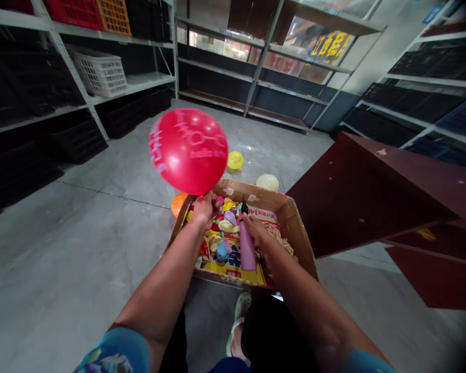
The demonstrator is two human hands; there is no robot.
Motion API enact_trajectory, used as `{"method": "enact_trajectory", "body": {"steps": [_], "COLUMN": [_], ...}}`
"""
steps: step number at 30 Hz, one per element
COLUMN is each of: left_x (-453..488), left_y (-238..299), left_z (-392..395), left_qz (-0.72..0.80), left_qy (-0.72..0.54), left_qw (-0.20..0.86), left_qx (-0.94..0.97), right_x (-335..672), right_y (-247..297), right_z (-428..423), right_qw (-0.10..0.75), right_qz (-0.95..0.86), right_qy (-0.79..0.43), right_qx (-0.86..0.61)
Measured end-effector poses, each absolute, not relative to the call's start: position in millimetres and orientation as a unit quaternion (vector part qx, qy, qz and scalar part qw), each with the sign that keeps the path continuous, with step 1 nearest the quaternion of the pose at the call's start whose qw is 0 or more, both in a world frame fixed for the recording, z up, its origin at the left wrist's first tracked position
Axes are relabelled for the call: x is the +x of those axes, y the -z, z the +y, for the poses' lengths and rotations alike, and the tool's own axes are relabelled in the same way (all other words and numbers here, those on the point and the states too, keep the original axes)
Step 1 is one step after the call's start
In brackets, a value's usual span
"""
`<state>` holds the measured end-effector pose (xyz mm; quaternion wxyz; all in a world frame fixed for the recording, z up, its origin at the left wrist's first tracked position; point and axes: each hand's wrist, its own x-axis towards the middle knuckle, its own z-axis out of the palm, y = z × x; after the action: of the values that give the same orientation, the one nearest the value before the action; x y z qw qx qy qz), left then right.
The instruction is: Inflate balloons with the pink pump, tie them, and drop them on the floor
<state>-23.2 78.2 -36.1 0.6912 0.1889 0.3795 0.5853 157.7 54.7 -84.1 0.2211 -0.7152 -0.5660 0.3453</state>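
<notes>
An inflated red balloon [190, 150] with white lettering stands up from my left hand [205, 210], whose fingers pinch its neck. My right hand [255, 228] is wrapped round a pink balloon pump [247, 248] with a black nozzle end that points away from me. Both hands are over an open cardboard box [299, 228]. Inside it lie several limp balloons in mixed colours, among them a blue balloon [222, 252], on yellow and red printed matter. A heap of beige, cord-like pieces [277, 237] fills the right side of the box, partly behind my right hand.
On the floor beyond the box are a yellow balloon [235, 160] and a pale balloon [267, 182]. An orange balloon [178, 204] shows at its left. Dark red panels [357, 202] stand close on the right. Metal shelves [252, 83] line the walls, some with crates [101, 72].
</notes>
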Motion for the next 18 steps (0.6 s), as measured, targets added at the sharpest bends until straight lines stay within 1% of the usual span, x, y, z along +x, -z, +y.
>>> {"method": "enact_trajectory", "body": {"steps": [6, 8, 11, 13, 15, 17, 18], "left_x": [-14.0, -13.7, -11.1, -7.5, -3.6, -0.5, 0.5], "left_y": [39.2, 40.9, 44.4, 47.1, 49.6, 52.0, 53.5], "left_z": [71.0, 70.4, 69.1, 67.3, 65.2, 63.5, 62.9], "left_qz": [0.393, 0.403, 0.428, 0.439, 0.445, 0.453, 0.454], "left_qy": [-0.507, -0.491, -0.465, -0.45, -0.438, -0.424, -0.421], "left_qw": [0.722, 0.724, 0.712, 0.695, 0.668, 0.633, 0.617], "left_qx": [0.258, 0.27, 0.306, 0.349, 0.404, 0.463, 0.485], "right_x": [148.5, 144.4, 132.2, 121.4, 112.3, 107.8, 107.5], "right_y": [108.8, 103.6, 82.0, 64.8, 51.5, 44.6, 43.4], "right_z": [67.3, 65.7, 57.3, 50.5, 45.6, 43.8, 43.8], "right_qw": [0.206, 0.232, 0.293, 0.35, 0.401, 0.416, 0.409], "right_qz": [-0.521, -0.52, -0.53, -0.531, -0.506, -0.455, -0.43], "right_qy": [-0.398, -0.404, -0.415, -0.48, -0.583, -0.669, -0.694], "right_qx": [-0.727, -0.716, -0.679, -0.605, -0.493, -0.415, -0.407]}}
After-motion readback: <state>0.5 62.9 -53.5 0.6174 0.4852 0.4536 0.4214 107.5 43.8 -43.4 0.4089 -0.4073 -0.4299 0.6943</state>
